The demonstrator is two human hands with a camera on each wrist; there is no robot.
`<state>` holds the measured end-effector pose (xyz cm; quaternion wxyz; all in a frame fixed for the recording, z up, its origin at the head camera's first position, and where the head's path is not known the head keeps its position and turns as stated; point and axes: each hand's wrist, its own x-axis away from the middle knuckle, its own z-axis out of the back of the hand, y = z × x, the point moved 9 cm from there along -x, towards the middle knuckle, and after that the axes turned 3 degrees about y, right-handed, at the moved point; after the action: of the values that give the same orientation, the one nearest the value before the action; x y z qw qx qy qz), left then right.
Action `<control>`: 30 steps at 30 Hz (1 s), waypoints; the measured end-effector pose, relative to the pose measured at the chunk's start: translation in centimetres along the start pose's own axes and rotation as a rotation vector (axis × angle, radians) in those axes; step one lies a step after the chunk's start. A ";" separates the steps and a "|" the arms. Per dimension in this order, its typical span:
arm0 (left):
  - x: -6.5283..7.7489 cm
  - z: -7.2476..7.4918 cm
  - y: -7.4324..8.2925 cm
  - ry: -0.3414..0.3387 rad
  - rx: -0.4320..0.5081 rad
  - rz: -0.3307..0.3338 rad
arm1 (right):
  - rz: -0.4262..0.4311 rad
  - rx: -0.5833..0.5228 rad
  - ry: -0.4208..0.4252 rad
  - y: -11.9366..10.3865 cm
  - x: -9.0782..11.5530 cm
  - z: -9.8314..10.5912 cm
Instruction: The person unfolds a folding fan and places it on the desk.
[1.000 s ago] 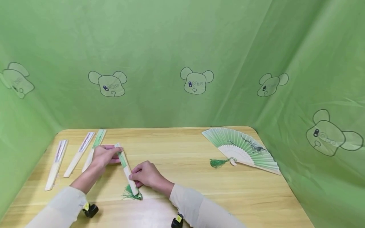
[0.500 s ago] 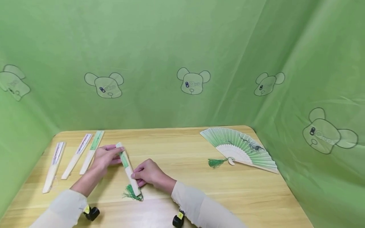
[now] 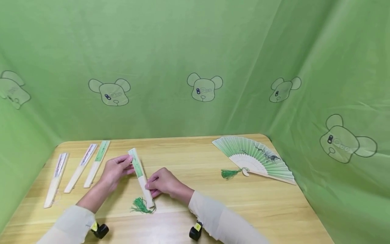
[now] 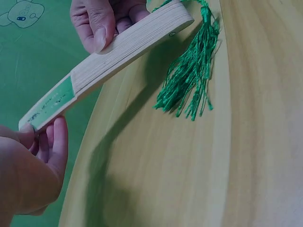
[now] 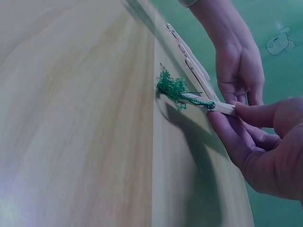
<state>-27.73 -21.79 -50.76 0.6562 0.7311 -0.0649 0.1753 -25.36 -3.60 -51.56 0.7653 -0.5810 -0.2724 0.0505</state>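
Observation:
A folded hand fan, pale wood with a green paper section, is held aslant between both hands. My left hand pinches its green far end between thumb and fingers. Nearer the pivot end, the thumb and fingers of my right hand grip the wooden sticks. In the left wrist view the fan is raised off the table and casts a shadow on it. A green tassel hangs from its pivot end; in the right wrist view the tassel dangles beyond that end.
Several folded fans lie side by side at the left: a green one and two with purplish print, the middle fan and outer fan. At the right a green fan lies spread on the wooden table. Green cloth walls surround it.
Both hands have carried the folded fan a little to the right and away from me. Its face has turned, so more of the green section shows. The other fans lie as before.

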 end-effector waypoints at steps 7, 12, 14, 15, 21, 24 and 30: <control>0.2 -0.8 -1.2 -0.057 0.067 0.036 | 0.003 -0.021 0.008 -0.1 -0.1 0.8; 0.3 -1.0 -1.1 -0.041 0.059 0.039 | 0.005 -0.048 0.007 0.0 -0.2 1.1; 0.3 -1.0 -1.0 -0.034 0.050 0.035 | 0.006 -0.057 0.003 -0.1 -0.3 1.2; 0.3 -1.0 -1.0 -0.031 0.042 0.031 | 0.009 -0.057 0.002 -0.1 -0.3 1.2; 0.4 -1.3 -0.3 -0.015 0.021 0.002 | 0.035 -0.078 0.013 -0.5 -0.4 1.6; 0.5 -1.3 -0.2 -0.012 0.023 -0.003 | 0.039 -0.095 0.017 -0.5 -0.5 1.7; 0.6 -1.4 -0.1 -0.020 0.031 -0.016 | 0.034 -0.094 0.024 -0.4 -0.4 1.8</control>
<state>-27.37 -20.29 -50.51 0.6453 0.7435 -0.0630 0.1639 -26.67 -2.38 -51.01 0.7394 -0.6216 -0.2551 0.0438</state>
